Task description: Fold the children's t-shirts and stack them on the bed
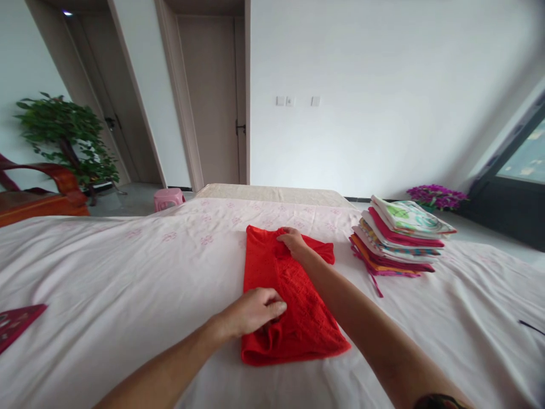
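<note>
A red patterned short-sleeved shirt lies on the pale bedsheet, its left side folded inward over the front. My left hand is closed on the cloth near the lower left part of the shirt, where the fabric bunches under the fingers. Up at the collar end, my right hand has its fingers curled onto the cloth. One sleeve sticks out to the right beyond my right wrist. Some fingertips of both hands are hidden by the hands themselves and by folds.
A stack of folded clothes stands on the bedsheet to the right, a pink drawstring hanging from it. A dark red item lies at the left edge. Beyond the bed are a pink stool, a potted plant and purple flowers.
</note>
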A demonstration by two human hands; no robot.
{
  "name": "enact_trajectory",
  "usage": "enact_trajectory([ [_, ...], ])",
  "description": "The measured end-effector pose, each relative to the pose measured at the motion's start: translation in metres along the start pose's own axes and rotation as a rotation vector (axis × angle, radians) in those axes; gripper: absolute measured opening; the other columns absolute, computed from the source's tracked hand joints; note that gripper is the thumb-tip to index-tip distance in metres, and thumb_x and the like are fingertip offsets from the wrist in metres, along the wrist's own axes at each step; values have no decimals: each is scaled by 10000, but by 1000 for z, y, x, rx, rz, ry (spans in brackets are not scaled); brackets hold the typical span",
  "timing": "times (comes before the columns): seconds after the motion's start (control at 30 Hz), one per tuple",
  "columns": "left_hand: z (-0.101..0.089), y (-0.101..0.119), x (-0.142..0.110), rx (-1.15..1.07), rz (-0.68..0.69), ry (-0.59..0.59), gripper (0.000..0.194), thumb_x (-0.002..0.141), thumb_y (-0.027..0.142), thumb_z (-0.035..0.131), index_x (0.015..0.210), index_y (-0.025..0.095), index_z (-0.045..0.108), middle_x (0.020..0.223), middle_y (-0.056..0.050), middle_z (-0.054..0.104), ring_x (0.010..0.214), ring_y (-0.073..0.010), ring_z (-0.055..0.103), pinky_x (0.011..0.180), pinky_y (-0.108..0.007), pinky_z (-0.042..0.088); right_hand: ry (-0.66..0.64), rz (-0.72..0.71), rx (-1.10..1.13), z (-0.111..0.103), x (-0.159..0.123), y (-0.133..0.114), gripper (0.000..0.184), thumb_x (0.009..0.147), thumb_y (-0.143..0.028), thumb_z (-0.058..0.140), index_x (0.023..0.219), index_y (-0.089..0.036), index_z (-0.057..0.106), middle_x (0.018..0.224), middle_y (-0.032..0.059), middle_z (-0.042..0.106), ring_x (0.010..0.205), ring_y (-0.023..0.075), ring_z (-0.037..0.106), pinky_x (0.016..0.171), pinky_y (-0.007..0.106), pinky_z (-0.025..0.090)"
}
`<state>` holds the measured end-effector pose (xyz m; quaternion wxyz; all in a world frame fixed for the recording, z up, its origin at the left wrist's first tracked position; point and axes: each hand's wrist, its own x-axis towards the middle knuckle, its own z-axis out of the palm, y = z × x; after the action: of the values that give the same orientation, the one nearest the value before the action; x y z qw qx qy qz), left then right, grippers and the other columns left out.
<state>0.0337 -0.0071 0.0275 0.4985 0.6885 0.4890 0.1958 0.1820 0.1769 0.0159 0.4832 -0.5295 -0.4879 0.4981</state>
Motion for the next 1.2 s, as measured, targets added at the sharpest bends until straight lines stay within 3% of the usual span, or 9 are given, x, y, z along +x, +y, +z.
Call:
enact_trajectory([
  [0.07,-15,-3,7,-150,-36,-17,400,845,533,528,937,162,647,807,-49,697,615,-144,627,543,-242,396,9,-8,-1,1,-3,5,466,629,-111,695,1089,-135,619,716,14,679,577,150,621,525,233,486],
  [0.17,-45,-8,24,-360,-53,229,384,774,495,659,918,139,664,797,-62,692,653,-146,649,580,-241,437,31,-87,-150,3,-11,13,603,636,-140,745,1217,-173,588,913,43,715,787,193,667,663,262,516],
  [0.27,-76,-16,51,-516,-69,425,358,756,431,710,956,138,660,881,-97,710,786,-163,679,724,-274,507,13,-251,-459,1,-26,18,487,715,-173,706,1191,-247,632,1075,33,712,987,222,646,811,293,495],
  [0.43,-109,-24,103,-580,-51,513,420,766,432,726,1067,155,630,957,-119,715,864,-175,691,824,-304,532,-124,-505,-837,-3,-57,15,318,841,-149,562,1097,-282,697,1096,14,703,1036,208,608,874,289,431],
  [0.57,-114,-29,135,-589,-28,540,588,758,376,744,1280,197,545,1004,-90,719,827,-147,697,814,-289,539,-100,-625,-1060,-2,-70,10,259,873,-209,586,1091,-272,709,1067,53,652,1011,217,557,854,296,411],
  [0.67,-112,-33,152,-559,-12,546,680,717,289,761,1341,169,520,965,-71,726,787,-140,697,798,-282,538,-157,-721,-1120,0,-72,8,223,915,-241,567,1087,-275,705,1065,57,621,989,208,543,845,294,409],
  [0.87,-108,-45,175,-430,20,591,520,583,243,809,1074,107,704,926,-112,759,922,-244,709,849,-332,532,-376,-809,-1142,1,-77,6,197,953,-236,521,1039,-273,694,1029,40,623,956,189,557,848,287,410],
  [1.03,-109,-60,187,-295,39,657,431,608,198,760,1034,136,737,1008,-126,766,1039,-261,691,914,-338,513,-305,-786,-1187,-3,-82,8,194,928,-287,564,1073,-252,688,1009,62,639,938,213,558,838,314,399],
  [1.2,-109,-67,189,-124,61,704,313,696,164,675,1000,161,749,1074,-103,759,1070,-224,679,958,-301,484,-352,-831,-1188,-3,-84,12,191,948,-261,517,1009,-258,698,984,48,652,916,198,555,809,299,384],
])
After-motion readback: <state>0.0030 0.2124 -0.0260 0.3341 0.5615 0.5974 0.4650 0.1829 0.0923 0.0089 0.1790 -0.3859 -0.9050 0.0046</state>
